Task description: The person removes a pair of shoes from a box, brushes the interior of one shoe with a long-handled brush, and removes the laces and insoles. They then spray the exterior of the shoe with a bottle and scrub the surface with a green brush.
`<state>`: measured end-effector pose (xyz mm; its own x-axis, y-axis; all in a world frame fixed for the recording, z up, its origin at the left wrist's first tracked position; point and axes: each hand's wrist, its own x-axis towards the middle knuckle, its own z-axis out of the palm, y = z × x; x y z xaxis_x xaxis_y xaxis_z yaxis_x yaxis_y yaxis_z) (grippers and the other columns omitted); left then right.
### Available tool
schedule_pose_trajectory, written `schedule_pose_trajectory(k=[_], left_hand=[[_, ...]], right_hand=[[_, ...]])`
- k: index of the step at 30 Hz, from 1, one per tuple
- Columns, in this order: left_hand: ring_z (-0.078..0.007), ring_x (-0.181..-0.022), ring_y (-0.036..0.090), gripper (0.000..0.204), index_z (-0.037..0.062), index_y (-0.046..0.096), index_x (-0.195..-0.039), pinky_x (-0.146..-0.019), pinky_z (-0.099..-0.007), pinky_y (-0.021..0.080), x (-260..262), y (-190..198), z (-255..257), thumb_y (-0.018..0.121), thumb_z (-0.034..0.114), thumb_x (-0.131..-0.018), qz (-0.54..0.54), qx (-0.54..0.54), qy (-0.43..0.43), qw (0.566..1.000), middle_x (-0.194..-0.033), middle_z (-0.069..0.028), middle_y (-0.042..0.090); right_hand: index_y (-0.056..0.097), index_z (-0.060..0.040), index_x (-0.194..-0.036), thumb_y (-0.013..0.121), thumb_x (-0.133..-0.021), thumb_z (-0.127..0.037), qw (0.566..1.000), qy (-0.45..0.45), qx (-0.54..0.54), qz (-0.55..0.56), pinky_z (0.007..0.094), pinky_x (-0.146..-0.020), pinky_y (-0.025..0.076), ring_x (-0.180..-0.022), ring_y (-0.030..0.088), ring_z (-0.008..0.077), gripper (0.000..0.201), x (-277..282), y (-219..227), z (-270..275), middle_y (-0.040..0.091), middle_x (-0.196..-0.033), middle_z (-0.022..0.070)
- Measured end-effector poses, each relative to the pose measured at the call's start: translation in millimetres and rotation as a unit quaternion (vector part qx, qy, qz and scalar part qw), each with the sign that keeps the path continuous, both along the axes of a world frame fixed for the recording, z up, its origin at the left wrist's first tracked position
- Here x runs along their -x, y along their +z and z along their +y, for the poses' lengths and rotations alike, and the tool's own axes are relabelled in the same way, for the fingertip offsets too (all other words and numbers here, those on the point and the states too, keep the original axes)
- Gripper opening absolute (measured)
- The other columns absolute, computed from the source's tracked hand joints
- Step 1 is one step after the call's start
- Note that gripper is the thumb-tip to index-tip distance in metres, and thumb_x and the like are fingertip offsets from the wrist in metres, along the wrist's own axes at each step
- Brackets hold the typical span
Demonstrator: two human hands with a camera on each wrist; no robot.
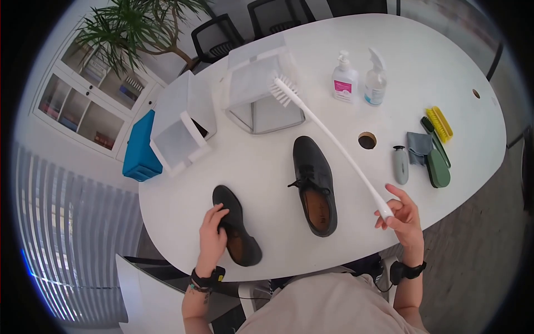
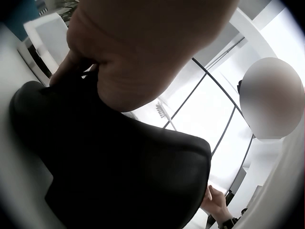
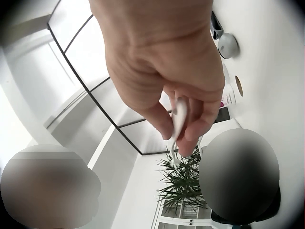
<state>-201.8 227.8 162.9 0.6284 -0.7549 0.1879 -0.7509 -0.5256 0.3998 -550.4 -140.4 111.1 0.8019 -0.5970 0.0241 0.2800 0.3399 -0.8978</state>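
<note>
My right hand [image 1: 408, 221] pinches the handle end of a long white brush [image 1: 339, 142]; its bristled head is raised at the far left end, overlapping the clear box in the head view. In the right wrist view the handle [image 3: 179, 119] sits between thumb and fingers. Over on the left, my left hand [image 1: 213, 236] grips a black dress shoe [image 1: 245, 247] near its opening, fingertips on the upper. That shoe [image 2: 119, 162] looms dark in the left wrist view, hiding some fingers. Its mate, a black laced shoe [image 1: 305, 158] with brown insole, rests on the table between my hands.
Two clear-fronted white boxes [image 1: 256, 83] and a blue case [image 1: 141, 147] stand at the back left. Toward the right are a pump bottle [image 1: 345, 80], a spray bottle [image 1: 376, 83], a grey dispenser [image 1: 400, 167], a grey cloth [image 1: 418, 147], green brushes [image 1: 438, 170] and a yellow brush [image 1: 440, 124].
</note>
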Motion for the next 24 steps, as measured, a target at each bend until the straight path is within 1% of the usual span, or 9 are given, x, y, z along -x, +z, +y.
schedule_pose_trajectory(k=[4, 6, 7, 9, 12, 14, 17, 20, 24], left_hand=[[-0.0452, -0.146, 0.055, 0.063, 0.0026, 0.066, -0.137, -0.122, -0.0483, 0.048, -32, 7, -12, 0.049, -0.022, -0.082, -0.077, 0.035, -0.011, 0.996, -0.155, -0.0195, 0.058], [-0.0447, -0.147, 0.054, 0.064, 0.003, 0.065, -0.139, -0.123, -0.0479, 0.047, -49, 9, -23, 0.048, -0.022, -0.082, -0.072, 0.022, -0.029, 0.997, -0.156, -0.0193, 0.057], [-0.0442, -0.149, 0.052, 0.065, 0.0033, 0.064, -0.14, -0.124, -0.0475, 0.046, -59, 8, -28, 0.048, -0.022, -0.083, -0.069, 0.012, -0.047, 0.996, -0.157, -0.0192, 0.056], [-0.0428, -0.15, 0.051, 0.066, 0.0038, 0.06, -0.144, -0.125, -0.046, 0.045, -77, 5, -35, 0.048, -0.022, -0.084, -0.035, -0.014, -0.062, 0.997, -0.161, -0.0182, 0.051], [-0.0445, -0.154, 0.044, 0.061, 0.0051, 0.061, -0.144, -0.126, -0.0492, 0.042, -80, 21, -52, 0.056, -0.014, -0.086, 0.056, -0.077, -0.085, 0.992, -0.163, -0.0189, 0.048], [-0.0465, -0.154, 0.042, 0.058, 0.0062, 0.061, -0.143, -0.127, -0.0507, 0.037, -66, 43, -57, 0.064, -0.003, -0.086, -0.107, -0.192, -0.104, 0.97, -0.164, -0.0212, 0.046], [-0.0435, -0.147, 0.046, 0.058, 0.0078, 0.062, -0.142, -0.124, -0.0508, 0.038, -30, 78, -103, 0.076, 0.01, -0.085, -0.021, -0.073, -0.224, 0.972, -0.151, -0.0202, 0.054], [-0.0385, -0.135, 0.053, 0.06, 0.0075, 0.063, -0.141, -0.118, -0.0501, 0.042, 20, 75, -152, 0.082, 0.017, -0.086, -0.07, -0.101, -0.28, 0.952, -0.137, -0.0168, 0.058], [-0.0336, -0.121, 0.058, 0.061, 0.006, 0.065, -0.139, -0.103, -0.0469, 0.047, 47, 30, -210, 0.086, 0.025, -0.085, -0.14, -0.132, -0.286, 0.939, -0.124, -0.0145, 0.062]], right_hand=[[0.065, 0.003, -0.14, 0.074, -0.099, -0.005, 0.998, 0.018, -0.044, 0.035, 0.0283, -0.067, 0.053, -0.07, 0.067, 0.017, 0.042, -1, -23, 3, 0.075, -0.098, 0.0107], [0.068, -0.0001, -0.132, 0.072, -0.103, -0.008, 0.982, -0.09, 0.116, 0.115, 0.0281, -0.061, 0.045, -0.064, 0.054, 0.0124, 0.03, -1, -48, 6, 0.066, -0.085, 0.0046], [0.068, -0.0001, -0.132, 0.072, -0.103, -0.008, 0.983, -0.09, 0.115, 0.115, 0.0281, -0.061, 0.045, -0.064, 0.054, 0.0124, 0.03, -4, -44, 10, 0.066, -0.085, 0.0046], [0.068, -0.002, -0.125, 0.069, -0.106, -0.014, 0.921, -0.12, 0.297, 0.22, 0.0291, -0.059, 0.04, -0.063, 0.05, 0.0103, 0.023, -16, -27, 20, 0.059, -0.075, 0.003], [0.069, -0.0023, -0.119, 0.068, -0.109, -0.019, 0.923, -0.112, 0.3, 0.213, 0.0299, -0.059, 0.041, -0.062, 0.049, 0.0106, 0.019, -19, -53, 19, 0.054, -0.07, 0.003], [0.07, -0.0022, -0.118, 0.068, -0.109, -0.019, 0.924, -0.104, 0.298, 0.214, 0.0301, -0.059, 0.041, -0.062, 0.049, 0.0111, 0.019, -18, -60, 21, 0.054, -0.069, 0.003], [0.071, -0.0024, -0.118, 0.067, -0.11, -0.02, 0.92, -0.128, 0.311, 0.201, 0.0306, -0.058, 0.039, -0.061, 0.047, 0.0111, 0.02, -19, -58, 22, 0.051, -0.068, 0.0023], [0.072, -0.0019, -0.128, 0.066, -0.111, -0.021, 0.925, -0.105, 0.288, 0.224, 0.0295, -0.067, 0.047, -0.071, 0.055, 0.0116, 0.026, -15, -60, 20, 0.065, -0.079, 0.0063], [0.065, -0.0022, -0.149, 0.064, -0.112, -0.02, 0.935, -0.133, 0.291, 0.153, 0.0292, -0.092, 0.052, -0.096, 0.064, 0.0127, 0.041, -13, -66, 19, 0.077, -0.114, 0.0124]])
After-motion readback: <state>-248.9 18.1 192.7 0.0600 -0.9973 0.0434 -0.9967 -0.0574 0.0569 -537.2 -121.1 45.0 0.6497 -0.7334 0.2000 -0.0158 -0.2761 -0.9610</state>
